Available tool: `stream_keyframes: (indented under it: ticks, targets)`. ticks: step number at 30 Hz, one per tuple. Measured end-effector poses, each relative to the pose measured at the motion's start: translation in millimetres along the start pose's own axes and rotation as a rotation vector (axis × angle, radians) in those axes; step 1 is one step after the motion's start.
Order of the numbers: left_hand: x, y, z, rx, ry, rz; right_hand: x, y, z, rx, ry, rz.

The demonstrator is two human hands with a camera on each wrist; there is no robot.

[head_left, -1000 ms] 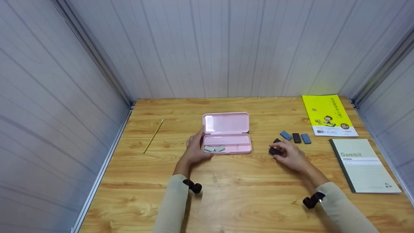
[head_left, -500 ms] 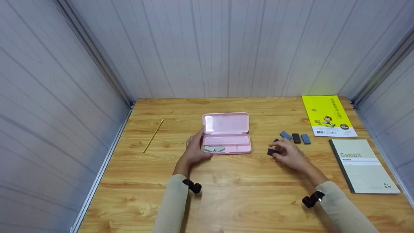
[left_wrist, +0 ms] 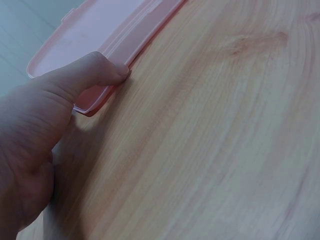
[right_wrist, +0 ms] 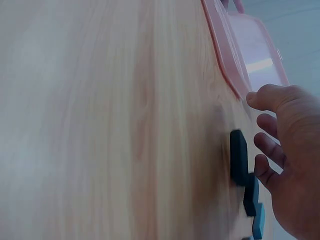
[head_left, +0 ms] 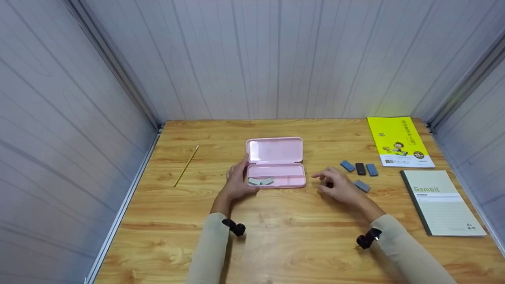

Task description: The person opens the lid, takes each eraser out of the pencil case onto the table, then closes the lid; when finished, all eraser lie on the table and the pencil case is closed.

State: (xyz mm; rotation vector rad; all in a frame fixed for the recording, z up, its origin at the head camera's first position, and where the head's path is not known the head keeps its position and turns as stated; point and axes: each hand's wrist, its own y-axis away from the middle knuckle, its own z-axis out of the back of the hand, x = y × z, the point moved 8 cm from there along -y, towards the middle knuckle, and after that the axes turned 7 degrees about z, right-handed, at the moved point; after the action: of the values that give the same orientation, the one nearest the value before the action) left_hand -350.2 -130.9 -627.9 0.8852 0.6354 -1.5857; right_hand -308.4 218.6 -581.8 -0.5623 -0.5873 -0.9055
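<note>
A pink pencil case [head_left: 276, 181] lies with its lid up on the wooden table. Two pale green erasers [head_left: 267, 181] sit in its front compartment. My left hand [head_left: 238, 182] grips the case's left end, its thumb [left_wrist: 107, 71] on the front edge and the other fingers along the side. My right hand [head_left: 338, 186] hovers just right of the case, its fingers loosely bent, with nothing seen held. Below it a black eraser [right_wrist: 239, 157] lies on the table, mostly covered by the hand in the head view. A grey-blue eraser [head_left: 361, 186] lies beside the right wrist.
Behind the right hand lie two blue erasers [head_left: 347, 165] and a black eraser [head_left: 360, 169] between them. A yellow booklet [head_left: 400, 140] and a Gambit notebook [head_left: 444, 203] lie at the right. A pencil [head_left: 186, 165] lies at the left. Panel walls enclose the table.
My right hand has let go of the black eraser it pinched and moved left toward the pencil case, uncovering the grey-blue eraser. My left hand has stayed on the case.
</note>
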Motion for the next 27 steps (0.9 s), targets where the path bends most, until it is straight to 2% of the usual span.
stream_keyframes:
  ticks: [12, 20, 27]
  targets:
    - [3.1, -0.9, 1.2, -0.016, -0.007, -0.024, 31.6, -30.1, -26.5, 0.052, -0.041, 0.065]
    - [-3.1, 2.7, 3.0, -0.031, 0.005, -0.036, 54.1, -48.8, -40.7, 0.073, -0.107, 0.111]
    - [-0.1, 0.1, 1.2, -0.036, -0.001, -0.040, 67.6, -61.8, -52.9, 0.084, -0.089, 0.136]
